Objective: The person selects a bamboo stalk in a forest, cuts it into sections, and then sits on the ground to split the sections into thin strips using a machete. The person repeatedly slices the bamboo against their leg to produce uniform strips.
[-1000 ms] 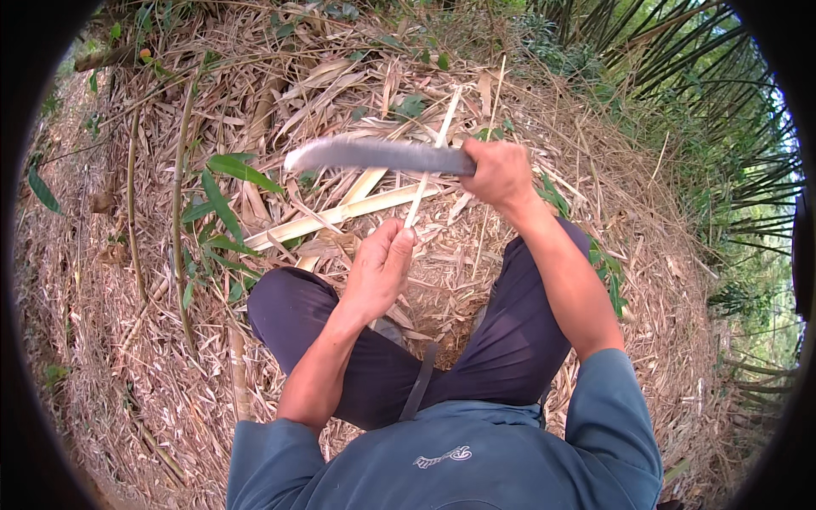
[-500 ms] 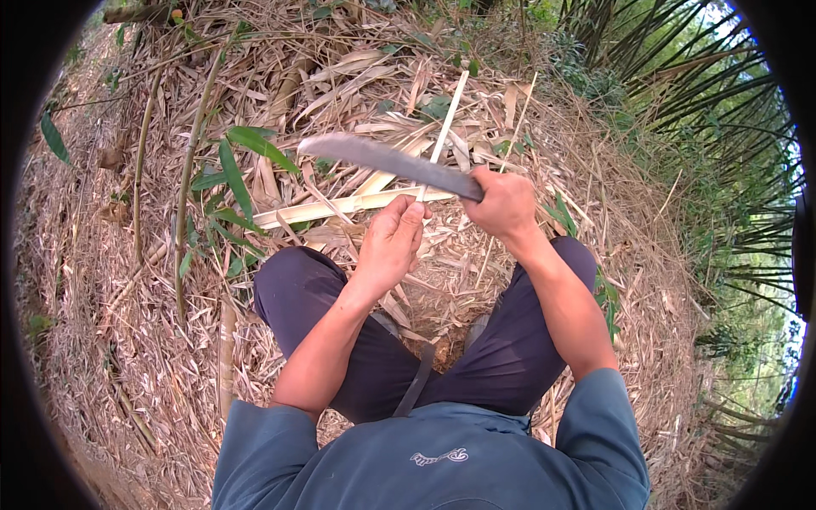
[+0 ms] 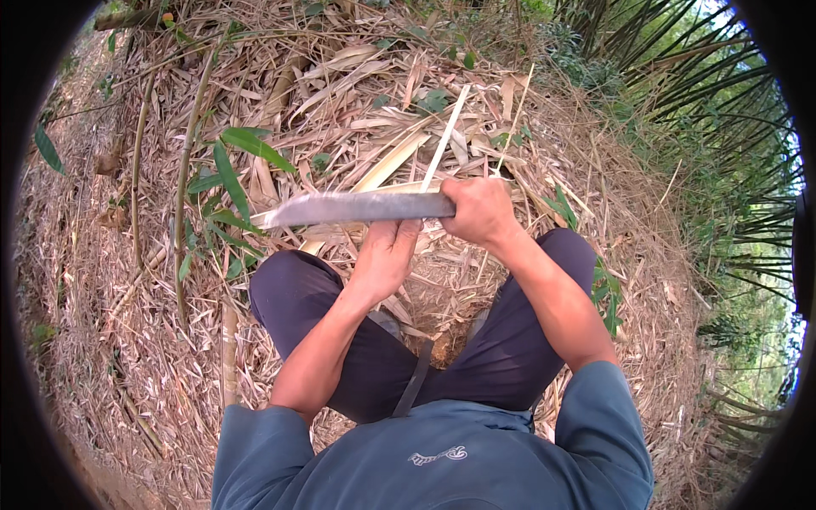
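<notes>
My right hand (image 3: 481,209) is closed round the handle end of a machete (image 3: 361,207), whose broad grey blade points to the left. The blade lies across a thin pale bamboo strip (image 3: 446,136), just beyond the fingers of my left hand (image 3: 388,257). That strip stretches away from me and slightly right. My left hand is closed on its near end, though the blade covers the fingertips. Whether the edge touches the strip I cannot tell. Behind the blade, wider split bamboo pieces (image 3: 393,161) rest on the dry leaves.
Dry bamboo leaves (image 3: 340,93) cover the ground all round. A green-leaved shoot (image 3: 231,178) and slender upright stems (image 3: 189,170) stand to the left. Dense bamboo (image 3: 697,102) grows at the right. My bent knees (image 3: 293,289) flank the work, and a dark strap (image 3: 414,382) hangs between my legs.
The machete has come down nearer to me and swung to almost level, now covering my left fingertips. My right hand has shifted slightly left; the strip's far end has dipped a little toward me.
</notes>
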A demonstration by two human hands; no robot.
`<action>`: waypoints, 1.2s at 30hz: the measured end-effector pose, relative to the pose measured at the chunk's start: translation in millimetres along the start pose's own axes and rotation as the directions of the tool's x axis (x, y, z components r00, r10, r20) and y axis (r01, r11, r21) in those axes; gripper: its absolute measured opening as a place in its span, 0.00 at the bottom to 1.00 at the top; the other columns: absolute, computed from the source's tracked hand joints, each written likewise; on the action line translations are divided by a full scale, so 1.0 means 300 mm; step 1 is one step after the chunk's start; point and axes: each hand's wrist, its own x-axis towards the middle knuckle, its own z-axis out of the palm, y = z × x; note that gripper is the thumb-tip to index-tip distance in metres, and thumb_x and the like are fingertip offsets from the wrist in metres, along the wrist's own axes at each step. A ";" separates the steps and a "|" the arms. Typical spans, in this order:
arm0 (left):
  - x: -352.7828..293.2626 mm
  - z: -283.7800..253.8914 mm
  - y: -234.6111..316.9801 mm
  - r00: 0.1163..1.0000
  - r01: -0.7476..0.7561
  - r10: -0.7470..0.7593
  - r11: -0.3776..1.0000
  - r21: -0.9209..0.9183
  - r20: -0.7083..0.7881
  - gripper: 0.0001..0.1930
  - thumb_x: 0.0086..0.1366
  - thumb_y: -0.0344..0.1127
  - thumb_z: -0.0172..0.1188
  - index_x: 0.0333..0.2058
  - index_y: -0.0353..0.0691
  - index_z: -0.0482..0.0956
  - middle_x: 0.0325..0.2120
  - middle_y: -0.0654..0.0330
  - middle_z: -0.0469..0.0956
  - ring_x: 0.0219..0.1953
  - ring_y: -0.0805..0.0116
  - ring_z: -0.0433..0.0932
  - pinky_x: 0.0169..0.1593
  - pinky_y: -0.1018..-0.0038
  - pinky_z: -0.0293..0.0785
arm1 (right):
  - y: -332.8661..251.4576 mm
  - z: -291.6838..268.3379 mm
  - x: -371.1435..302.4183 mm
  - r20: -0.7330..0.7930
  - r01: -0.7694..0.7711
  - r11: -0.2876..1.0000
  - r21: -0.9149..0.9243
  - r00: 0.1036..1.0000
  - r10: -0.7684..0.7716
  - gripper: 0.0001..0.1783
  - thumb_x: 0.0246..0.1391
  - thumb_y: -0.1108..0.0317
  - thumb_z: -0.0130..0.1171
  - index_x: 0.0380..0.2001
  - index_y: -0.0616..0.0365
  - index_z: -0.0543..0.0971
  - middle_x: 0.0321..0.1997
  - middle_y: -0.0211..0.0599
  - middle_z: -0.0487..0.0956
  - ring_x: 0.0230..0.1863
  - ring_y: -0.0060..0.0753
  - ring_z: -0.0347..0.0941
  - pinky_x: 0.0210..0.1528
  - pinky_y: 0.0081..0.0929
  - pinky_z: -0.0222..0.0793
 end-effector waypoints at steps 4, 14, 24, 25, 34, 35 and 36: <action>-0.012 0.023 0.003 0.999 -0.017 0.021 0.996 -0.084 0.045 0.14 0.75 0.44 0.46 0.35 0.40 0.66 0.13 0.74 0.55 0.12 0.84 0.52 0.16 0.81 0.52 | 0.147 -0.024 0.053 -0.020 -0.367 0.906 0.213 0.925 0.379 0.14 0.47 0.58 0.61 0.27 0.58 0.82 0.18 0.49 0.79 0.22 0.53 0.78 0.31 0.46 0.78; -0.028 0.030 0.088 0.984 0.147 -0.102 0.930 -0.336 0.146 0.14 0.76 0.43 0.44 0.33 0.41 0.63 0.13 0.73 0.54 0.11 0.83 0.50 0.15 0.82 0.53 | 0.199 -0.035 0.063 -0.071 -0.407 0.860 0.308 0.892 0.447 0.11 0.46 0.60 0.60 0.26 0.56 0.82 0.15 0.46 0.78 0.19 0.47 0.78 0.28 0.40 0.76; -0.069 0.080 0.082 0.980 -0.026 0.042 0.996 -0.086 0.194 0.14 0.75 0.44 0.46 0.33 0.40 0.67 0.13 0.73 0.59 0.13 0.84 0.56 0.17 0.82 0.56 | 0.431 -0.003 0.109 -0.053 -0.689 0.636 0.347 0.662 0.747 0.16 0.48 0.62 0.59 0.24 0.68 0.80 0.15 0.43 0.76 0.18 0.36 0.76 0.26 0.35 0.73; -0.075 0.077 0.079 0.985 -0.025 0.043 0.993 -0.111 0.166 0.14 0.75 0.43 0.47 0.33 0.40 0.67 0.13 0.73 0.60 0.13 0.84 0.57 0.17 0.81 0.57 | 0.430 0.004 0.108 0.123 -0.702 0.418 0.576 0.580 0.805 0.16 0.51 0.61 0.57 0.26 0.68 0.80 0.13 0.36 0.72 0.15 0.31 0.71 0.22 0.31 0.69; 0.008 -0.055 0.085 0.991 0.011 -0.065 0.909 -0.416 -0.116 0.13 0.76 0.43 0.45 0.34 0.42 0.68 0.11 0.71 0.55 0.08 0.80 0.52 0.16 0.81 0.60 | 0.228 -0.155 -0.001 0.473 -0.365 -0.553 0.749 0.879 0.060 0.26 0.57 0.56 0.46 0.44 0.74 0.73 0.13 0.20 0.63 0.13 0.19 0.60 0.19 0.22 0.62; -0.005 -0.058 0.086 0.988 0.001 -0.064 0.913 -0.407 -0.141 0.13 0.76 0.43 0.45 0.34 0.42 0.68 0.11 0.71 0.55 0.08 0.80 0.52 0.16 0.80 0.60 | 0.153 -0.181 0.003 0.476 -0.371 -0.532 0.761 0.877 0.071 0.27 0.57 0.55 0.46 0.44 0.74 0.74 0.14 0.21 0.64 0.14 0.20 0.61 0.20 0.22 0.63; -0.015 -0.050 0.088 0.986 -0.009 -0.060 0.913 -0.408 -0.155 0.13 0.76 0.43 0.45 0.34 0.42 0.68 0.11 0.71 0.55 0.08 0.80 0.52 0.17 0.80 0.60 | 0.096 -0.195 -0.009 0.477 -0.370 -0.505 0.780 0.874 0.096 0.28 0.57 0.54 0.46 0.44 0.74 0.74 0.14 0.22 0.65 0.14 0.20 0.62 0.20 0.22 0.64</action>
